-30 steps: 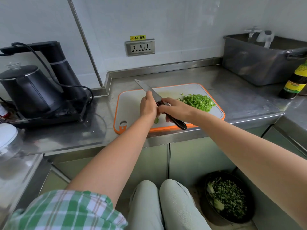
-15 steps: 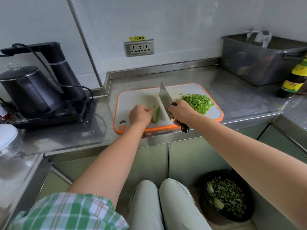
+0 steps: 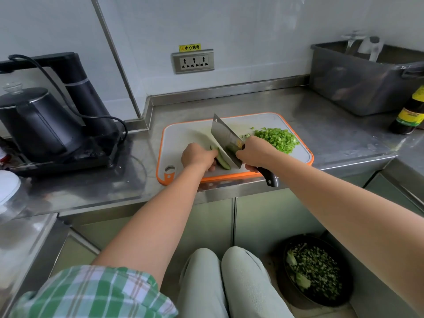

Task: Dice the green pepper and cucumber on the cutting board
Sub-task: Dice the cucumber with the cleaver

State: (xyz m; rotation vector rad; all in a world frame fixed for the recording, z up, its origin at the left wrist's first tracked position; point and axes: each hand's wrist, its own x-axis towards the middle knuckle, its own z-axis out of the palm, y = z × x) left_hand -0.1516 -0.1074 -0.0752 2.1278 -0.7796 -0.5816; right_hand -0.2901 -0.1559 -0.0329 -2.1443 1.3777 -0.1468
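A brushed, dully reflective steel surface (image 3: 321, 125) is seen; a matt white plastic cutting board (image 3: 183, 138) with orange rim; a shiny metal cleaver (image 3: 226, 140).

1. Stainless steel counter (image 3: 332, 134): running along the white wall.
2. Orange-rimmed cutting board (image 3: 183, 138): lying at the counter's front edge, centre.
3. Black kettle station (image 3: 68, 157): sitting at the left.
4. Grey metal tub (image 3: 358, 83): standing back right, with a dark bottle (image 3: 410, 113) standing just beside it.
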